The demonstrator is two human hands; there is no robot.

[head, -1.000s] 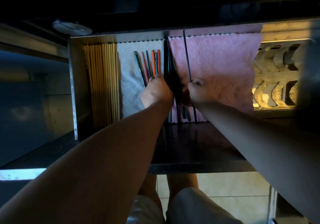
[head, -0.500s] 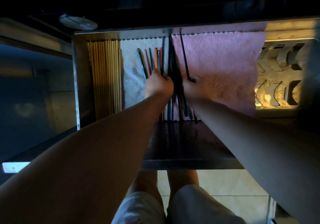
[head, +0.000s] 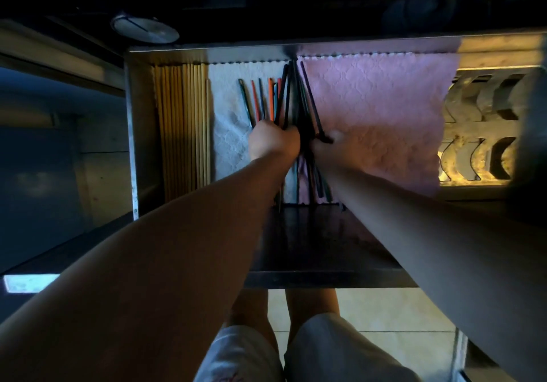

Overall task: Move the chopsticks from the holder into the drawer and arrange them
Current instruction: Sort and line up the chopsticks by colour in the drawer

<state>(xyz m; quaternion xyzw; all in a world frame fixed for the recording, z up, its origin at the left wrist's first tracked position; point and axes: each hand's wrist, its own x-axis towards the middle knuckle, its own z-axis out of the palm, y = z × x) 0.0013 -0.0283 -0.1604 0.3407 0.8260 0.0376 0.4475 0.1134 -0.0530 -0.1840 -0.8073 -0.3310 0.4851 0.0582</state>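
Both hands are closed on the dark thin chopsticks (head: pixel 291 100) over the open steel drawer (head: pixel 131 133): left hand (head: pixel 273 142), right hand (head: pixel 324 145). Splayed tips should be squared parallel, right of the orange sticks (head: pixel 256 100).

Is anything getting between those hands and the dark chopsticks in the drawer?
Nothing visible does. The left hand and right hand are already on the dark chopsticks, which lie in the open drawer where white cloth meets pink cloth.

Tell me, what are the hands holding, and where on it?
Both the left hand and the right hand grip dark chopsticks around their middle, over the drawer.
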